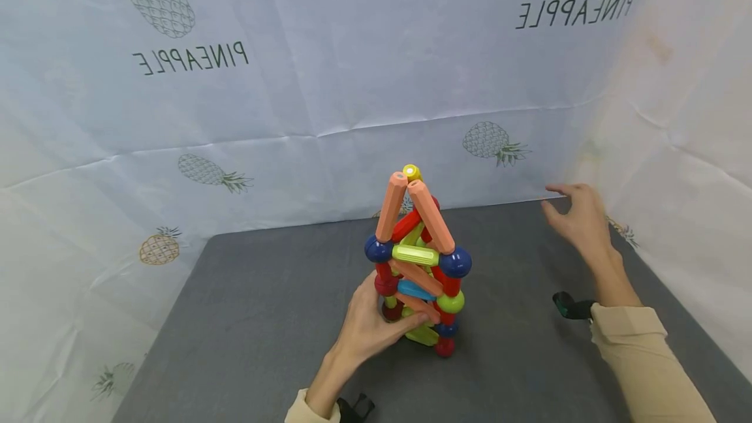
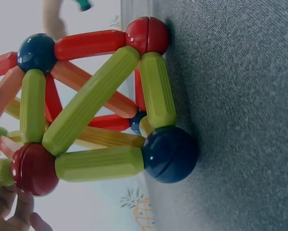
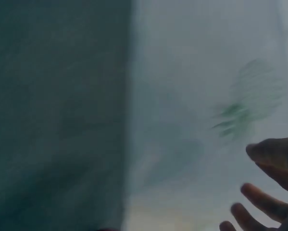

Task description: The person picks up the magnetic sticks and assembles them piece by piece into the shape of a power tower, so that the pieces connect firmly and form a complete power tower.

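A tower of magnetic rods and balls (image 1: 416,254) stands on the dark table in the head view. Its peak is two orange rods leaning to a yellow piece (image 1: 412,172). My left hand (image 1: 367,326) grips its lower left side, thumb across a low orange rod and fingers partly hidden behind. In the left wrist view, green rods (image 2: 99,163) join a red ball and a blue ball (image 2: 170,154), with fingertips by the red ball. Off to the tower's right, my right hand (image 1: 580,217) hangs in the air holding nothing, its thumb and fingers apart in the right wrist view.
The dark grey table (image 1: 264,318) runs back to a white cloth wall (image 1: 352,70) printed with pineapples. More cloth hangs at the left and right sides. Dark straps with small cameras (image 1: 568,305) sit on both wrists.
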`<control>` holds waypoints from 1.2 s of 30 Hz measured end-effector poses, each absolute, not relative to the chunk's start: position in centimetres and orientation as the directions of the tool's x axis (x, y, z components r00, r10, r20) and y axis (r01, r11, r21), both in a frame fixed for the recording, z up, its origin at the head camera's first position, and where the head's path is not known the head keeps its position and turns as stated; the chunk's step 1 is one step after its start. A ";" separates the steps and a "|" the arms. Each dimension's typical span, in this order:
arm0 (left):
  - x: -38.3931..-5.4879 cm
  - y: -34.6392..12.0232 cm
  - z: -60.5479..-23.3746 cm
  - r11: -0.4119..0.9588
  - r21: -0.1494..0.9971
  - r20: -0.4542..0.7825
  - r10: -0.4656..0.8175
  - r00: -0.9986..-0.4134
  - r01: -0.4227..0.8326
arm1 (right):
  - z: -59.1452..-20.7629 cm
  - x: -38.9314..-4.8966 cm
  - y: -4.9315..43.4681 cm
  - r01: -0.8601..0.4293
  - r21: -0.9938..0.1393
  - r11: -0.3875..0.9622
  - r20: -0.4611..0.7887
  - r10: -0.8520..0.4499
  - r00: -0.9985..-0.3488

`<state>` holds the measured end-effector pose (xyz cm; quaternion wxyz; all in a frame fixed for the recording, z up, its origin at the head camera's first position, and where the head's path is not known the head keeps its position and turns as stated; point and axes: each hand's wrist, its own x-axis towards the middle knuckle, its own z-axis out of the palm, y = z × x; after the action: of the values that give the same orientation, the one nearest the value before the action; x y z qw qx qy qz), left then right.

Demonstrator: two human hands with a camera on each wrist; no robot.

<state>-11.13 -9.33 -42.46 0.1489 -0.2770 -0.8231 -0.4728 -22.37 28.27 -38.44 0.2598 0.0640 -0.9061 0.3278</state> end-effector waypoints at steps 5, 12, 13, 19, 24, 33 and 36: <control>-11.0 -9.5 -42.4 0.386 0.691 0.511 0.338 -0.791 0.611 | -42.8 -23.8 31.8 -0.062 -0.499 0.865 0.303 0.107 -0.947; -10.9 -10.2 -42.5 0.311 0.684 0.519 0.427 -0.740 0.660 | -45.5 -23.9 33.6 -0.006 -0.480 0.877 0.215 0.111 -0.970; -10.9 -10.6 -42.4 0.294 0.689 0.508 0.455 -0.731 0.662 | -45.7 -23.9 33.8 -0.014 -0.480 0.877 0.229 0.110 -0.967; -11.4 -14.5 -41.1 0.279 0.608 0.562 0.509 -0.652 0.743 | -46.1 -23.9 35.3 0.030 -0.486 0.873 0.242 0.168 -0.956; -11.7 -16.1 -37.6 0.298 0.547 0.728 0.293 -0.620 0.783 | -46.2 -23.5 36.0 0.106 -0.517 0.849 0.166 0.221 -0.961; -11.1 -12.4 -30.9 0.338 0.551 0.774 0.135 -0.619 0.763 | -41.2 -22.8 30.9 -0.160 -0.625 0.764 0.402 0.140 -0.905; -11.0 -11.1 -29.5 0.384 0.524 0.779 0.145 -0.610 0.760 | -37.1 -21.8 27.8 -0.294 -0.673 0.679 0.481 0.100 -0.871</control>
<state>-10.98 -11.11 -29.46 0.3276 -0.2959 -0.7647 -0.4695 -21.82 27.83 -37.09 0.2482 0.0548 -0.8819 0.3971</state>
